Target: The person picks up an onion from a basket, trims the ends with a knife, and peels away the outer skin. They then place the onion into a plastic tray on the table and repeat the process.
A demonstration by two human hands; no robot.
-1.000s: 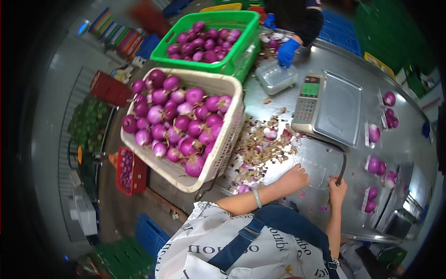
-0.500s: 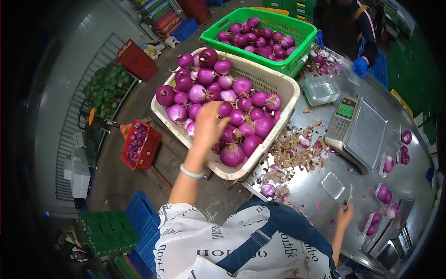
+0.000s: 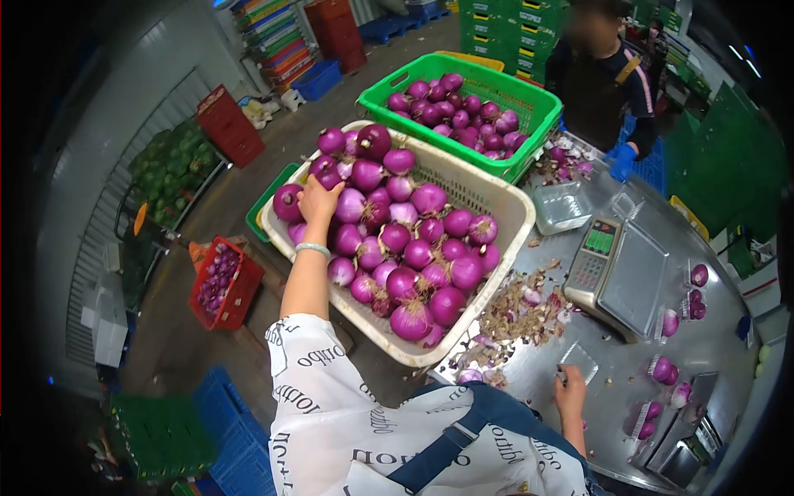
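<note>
My left hand [image 3: 318, 202] reaches into the far left part of a cream plastic crate [image 3: 513, 223] heaped with red onions [image 3: 401, 281]. Its fingers and thumb close around a dark red onion [image 3: 325, 171], and the fingertips are partly hidden. Low over the metal table, my right hand [image 3: 571, 393] is closed around a small knife [image 3: 562, 376], mostly hidden by the fingers. Beside that hand lies a clear plastic tray [image 3: 581, 362]. Dry onion skins and trimmings [image 3: 525, 310] are piled between the crate and the scale.
A digital scale [image 3: 616, 277] stands on the metal table [image 3: 616, 397]. Packed onion trays [image 3: 662, 369] sit at the right. Behind are a green crate [image 3: 538, 107] of onions and stacked clear trays [image 3: 562, 207]. A person wearing blue gloves [image 3: 622, 161] stands across the table.
My left hand has moved from the crate's middle to its far left, onto an onion there. The right hand has shifted left with the knife. The camera view has tilted up.
</note>
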